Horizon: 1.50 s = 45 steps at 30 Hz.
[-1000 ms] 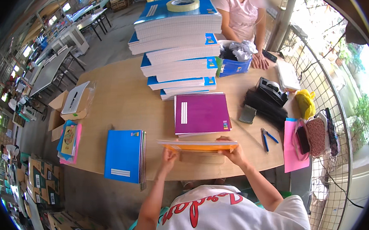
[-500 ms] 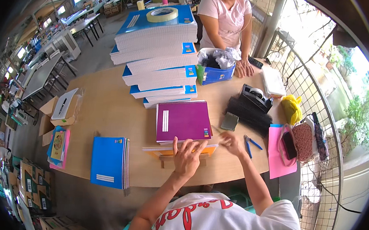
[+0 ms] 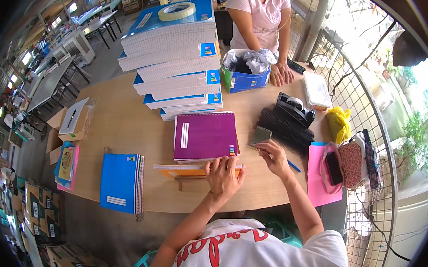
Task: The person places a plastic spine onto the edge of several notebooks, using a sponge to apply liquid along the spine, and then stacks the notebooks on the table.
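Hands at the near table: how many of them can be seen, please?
4: the wearer's left hand on the orange notebook, the right hand near the grey block, and the co-worker's two hands close together beside the blue box.

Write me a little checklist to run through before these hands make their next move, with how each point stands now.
1. Orange-covered book steadied: ok, the left hand curls over its edge.
2. Right hand gripping something: cannot tell; its fingertips are close together near the grey block.
3. Blue-handled tool fully in sight: not ok, only part of it shows beside the right hand.
4. Purple notebook lying flat: ok, just beyond the orange-covered book.
5. Blue notebooks clear of both hands: ok, off to the left.
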Motion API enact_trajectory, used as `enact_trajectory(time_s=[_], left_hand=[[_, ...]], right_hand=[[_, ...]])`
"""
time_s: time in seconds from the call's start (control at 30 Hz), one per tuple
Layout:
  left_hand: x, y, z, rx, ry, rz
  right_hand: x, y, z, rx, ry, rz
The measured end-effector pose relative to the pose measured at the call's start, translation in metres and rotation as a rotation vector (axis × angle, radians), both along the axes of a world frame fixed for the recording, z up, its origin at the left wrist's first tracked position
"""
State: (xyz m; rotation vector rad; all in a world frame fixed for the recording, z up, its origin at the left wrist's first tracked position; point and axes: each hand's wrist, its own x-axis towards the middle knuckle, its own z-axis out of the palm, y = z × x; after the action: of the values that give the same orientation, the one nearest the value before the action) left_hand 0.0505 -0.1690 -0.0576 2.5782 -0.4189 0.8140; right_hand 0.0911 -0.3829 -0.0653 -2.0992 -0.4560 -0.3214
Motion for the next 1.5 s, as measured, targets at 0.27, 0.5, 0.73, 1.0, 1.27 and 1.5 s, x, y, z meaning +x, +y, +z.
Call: enact_trajectory(time_s=[0.27, 0.5, 0.73, 1.0, 1.27, 1.5], left_hand=[[0.0, 0.023, 0.019, -0.169, 0.124, -0.239], [-0.012, 0.037, 0.016, -0.139, 0.214, -0.369], [-0.014, 0.04, 0.019, -0.167, 0.191, -0.378], [-0.014, 0.039, 0.015, -0.143, 0.207, -0.376], [-0.014, 0.032, 0.013, -0.201, 0.149, -0.338], [-0.015, 0.038, 0.004, -0.207, 0.172, -0.384]], right_hand=[[-0.014, 0.013, 0.039, -0.03, 0.036, 0.203], [-0.021, 0.027, 0.05, 0.03, 0.245, 0.381], [-0.028, 0.033, 0.046, 0.103, 0.122, 0.313], [-0.041, 0.035, 0.038, 0.166, 0.248, 0.27], [-0.046, 0.035, 0.043, -0.154, 0.185, 0.286], [-0.049, 0.043, 0.045, -0.265, 0.169, 0.244]])
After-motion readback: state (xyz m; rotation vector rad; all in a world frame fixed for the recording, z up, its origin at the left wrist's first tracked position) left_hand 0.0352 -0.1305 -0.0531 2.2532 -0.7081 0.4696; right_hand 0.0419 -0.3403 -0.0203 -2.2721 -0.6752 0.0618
